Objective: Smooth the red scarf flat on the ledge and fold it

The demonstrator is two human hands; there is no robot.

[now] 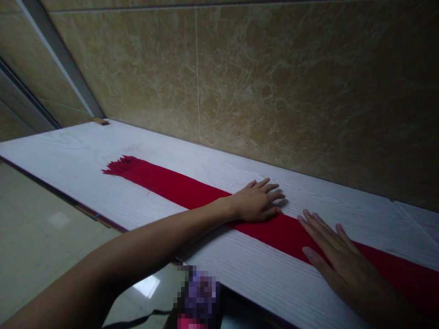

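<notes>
A long red scarf with a fringed end at the left lies stretched flat along a white wood-grain table. My left hand rests flat on the scarf's middle, fingers stretched out and pointing right. Further right, my right hand lies flat on the scarf too, fingers spread and pointing up-left. Neither hand holds anything. The scarf's right end runs out of view.
A tan marble-tiled wall rises right behind the table. A small wooden block sits at the table's far left corner. Glossy floor tiles lie below the table's front edge.
</notes>
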